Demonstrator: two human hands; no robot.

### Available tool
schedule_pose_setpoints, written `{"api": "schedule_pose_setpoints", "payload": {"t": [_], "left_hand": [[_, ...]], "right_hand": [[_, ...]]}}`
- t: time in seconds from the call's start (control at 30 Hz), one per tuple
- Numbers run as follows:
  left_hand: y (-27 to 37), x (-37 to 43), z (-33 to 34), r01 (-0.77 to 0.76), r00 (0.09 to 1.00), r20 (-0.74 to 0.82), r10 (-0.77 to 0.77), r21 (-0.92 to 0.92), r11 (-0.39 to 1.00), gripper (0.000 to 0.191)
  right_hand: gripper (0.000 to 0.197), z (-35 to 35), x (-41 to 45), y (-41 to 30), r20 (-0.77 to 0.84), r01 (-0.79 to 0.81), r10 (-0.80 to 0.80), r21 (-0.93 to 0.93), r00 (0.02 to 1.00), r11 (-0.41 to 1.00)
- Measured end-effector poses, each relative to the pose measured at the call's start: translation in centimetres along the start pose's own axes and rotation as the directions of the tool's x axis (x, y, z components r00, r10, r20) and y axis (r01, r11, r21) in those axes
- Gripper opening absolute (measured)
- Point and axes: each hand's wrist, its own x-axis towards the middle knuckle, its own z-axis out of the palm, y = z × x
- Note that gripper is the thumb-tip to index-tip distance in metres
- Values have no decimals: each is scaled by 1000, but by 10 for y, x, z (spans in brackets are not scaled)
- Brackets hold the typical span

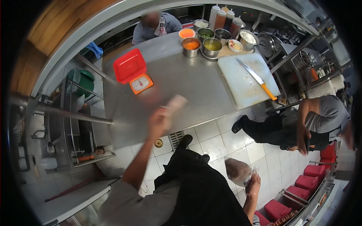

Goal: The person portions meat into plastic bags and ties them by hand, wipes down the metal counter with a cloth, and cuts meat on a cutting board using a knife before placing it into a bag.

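Observation:
My left hand [157, 123] is over the near left part of the stainless steel table [186, 73], shut on a pale, motion-blurred item [176, 104] whose kind I cannot tell. Off the table's near edge, above the tiled floor, my right hand [253, 183] grips the gathered neck of a clear plastic bag [237, 171] with brownish contents. Beyond my left hand stands an orange dial scale [141, 84], with a red plastic tray [130, 65] beside it. A white cutting board [246, 82] carries a knife with a yellow handle [268, 91].
Steel pots of sauces [191, 48] and squeeze bottles [220, 19] stand at the table's far side. A person [157, 24] is behind the table. A co-worker [319, 118] stands at the right, near red bins [299, 193]. Metal posts [73, 112] rise at the left.

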Motion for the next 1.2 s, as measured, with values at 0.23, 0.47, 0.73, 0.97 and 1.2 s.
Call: {"api": "schedule_pose_setpoints", "payload": {"t": [0.23, 0.47, 0.73, 0.97, 1.2], "left_hand": [[-68, -31, -106, 72, 941, -217, 261, 879, 472, 55], [-3, 16, 161, -355, 930, 280, 239, 513, 781, 58], [1, -29, 36, -248, 969, 139, 206, 498, 831, 35], [-56, -147, -282, 402, 729, -568, -381, -96, 911, 31], [22, 8, -172, 147, 884, -440, 157, 581, 801, 43]], "right_hand": [[27, 18, 18, -13, 159, 55, -76, 132, 984, 990], [31, 21, 31, -2, 304, -49, 18, 93, 952, 994], [21, 3, 50, 6, 352, -150, 126, 41, 928, 988], [30, 55, 37, -3, 368, -124, 61, 150, 928, 981], [35, 26, 38, 8, 228, -77, 23, 232, 973, 970]]}}
